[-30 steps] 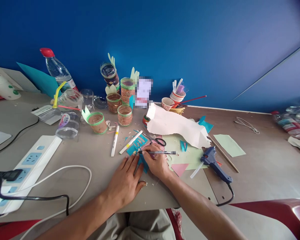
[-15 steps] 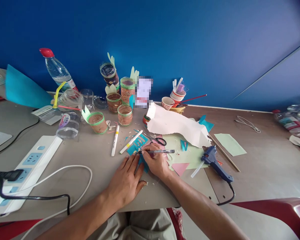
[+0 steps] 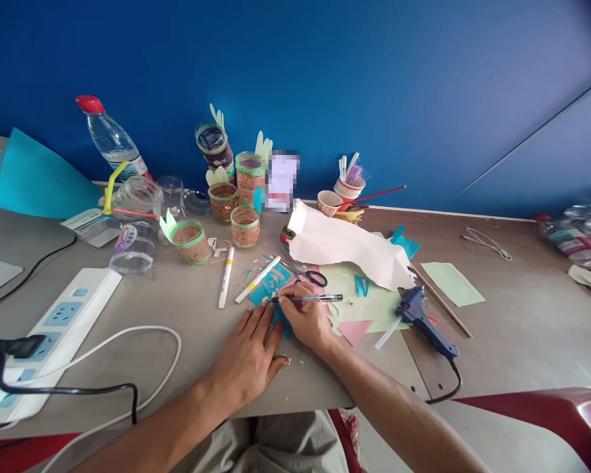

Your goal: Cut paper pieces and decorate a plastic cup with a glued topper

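My left hand (image 3: pixel 249 358) lies flat with its fingers spread, pressing down a teal foam piece (image 3: pixel 270 289) that has cut-out slots. My right hand (image 3: pixel 308 322) is closed round a thin craft knife (image 3: pixel 311 298), whose tip rests on the teal piece just beyond my left fingertips. Two white markers (image 3: pixel 225 277) lie just left of the teal piece. Black-handled scissors (image 3: pixel 312 276) lie right behind my right hand.
A blue glue gun (image 3: pixel 418 315) lies to the right on pale green and pink paper (image 3: pixel 374 305). White crumpled paper (image 3: pixel 345 246), decorated cups (image 3: pixel 191 242), a water bottle (image 3: pixel 111 141) and a cup of tools (image 3: pixel 349 187) stand behind. A power strip (image 3: pixel 54 325) with cables lies left.
The craft knife's far end has swung slightly, its handle now reaching less far right. At the far left a teal sheet has moved into view. My left hand has stayed put.
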Available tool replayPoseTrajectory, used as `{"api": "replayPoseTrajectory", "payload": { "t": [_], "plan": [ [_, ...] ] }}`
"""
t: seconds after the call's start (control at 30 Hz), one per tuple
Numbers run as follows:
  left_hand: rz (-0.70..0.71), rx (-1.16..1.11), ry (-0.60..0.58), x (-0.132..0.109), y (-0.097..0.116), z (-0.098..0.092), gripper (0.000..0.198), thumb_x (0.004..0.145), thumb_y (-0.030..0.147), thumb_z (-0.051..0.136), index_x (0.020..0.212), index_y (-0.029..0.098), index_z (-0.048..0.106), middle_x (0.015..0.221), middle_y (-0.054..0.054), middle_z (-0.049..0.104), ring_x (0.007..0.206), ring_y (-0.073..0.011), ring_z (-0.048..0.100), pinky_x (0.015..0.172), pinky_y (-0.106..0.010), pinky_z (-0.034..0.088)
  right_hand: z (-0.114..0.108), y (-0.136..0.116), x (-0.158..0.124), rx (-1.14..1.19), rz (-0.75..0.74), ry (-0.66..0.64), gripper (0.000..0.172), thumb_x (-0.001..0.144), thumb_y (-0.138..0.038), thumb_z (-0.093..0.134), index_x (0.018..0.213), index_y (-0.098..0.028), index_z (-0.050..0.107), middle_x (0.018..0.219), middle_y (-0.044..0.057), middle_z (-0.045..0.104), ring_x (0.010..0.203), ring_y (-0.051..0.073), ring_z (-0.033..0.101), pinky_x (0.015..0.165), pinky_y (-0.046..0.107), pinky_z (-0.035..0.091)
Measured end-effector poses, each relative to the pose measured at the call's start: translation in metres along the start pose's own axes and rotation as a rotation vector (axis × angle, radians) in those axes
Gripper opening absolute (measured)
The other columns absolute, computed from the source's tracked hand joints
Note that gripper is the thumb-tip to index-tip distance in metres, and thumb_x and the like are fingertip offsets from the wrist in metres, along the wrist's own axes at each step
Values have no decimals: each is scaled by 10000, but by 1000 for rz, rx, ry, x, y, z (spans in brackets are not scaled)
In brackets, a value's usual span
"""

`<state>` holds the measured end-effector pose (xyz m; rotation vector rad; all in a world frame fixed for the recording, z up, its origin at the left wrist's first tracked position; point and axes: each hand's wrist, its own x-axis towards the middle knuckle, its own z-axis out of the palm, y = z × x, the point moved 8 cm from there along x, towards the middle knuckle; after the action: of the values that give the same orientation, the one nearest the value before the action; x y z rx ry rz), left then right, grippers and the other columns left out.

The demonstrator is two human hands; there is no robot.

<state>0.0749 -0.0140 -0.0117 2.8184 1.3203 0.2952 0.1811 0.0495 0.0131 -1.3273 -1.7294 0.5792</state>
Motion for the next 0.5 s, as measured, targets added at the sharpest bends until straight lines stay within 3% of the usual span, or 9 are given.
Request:
{"api": "replayPoseTrajectory", "payload": {
  "t": [0.5],
  "plan": [
    [3, 8, 2, -1, 0, 1, 550, 921, 518, 424, 1288, 133, 564, 1418, -191, 495, 1341, -330, 421, 1100, -475, 309, -3, 3, 1, 42, 44, 23, 139, 821, -227, 527, 740, -251, 637, 782, 13, 713, 826, 195, 628, 866, 374, 473]
  ]
}}
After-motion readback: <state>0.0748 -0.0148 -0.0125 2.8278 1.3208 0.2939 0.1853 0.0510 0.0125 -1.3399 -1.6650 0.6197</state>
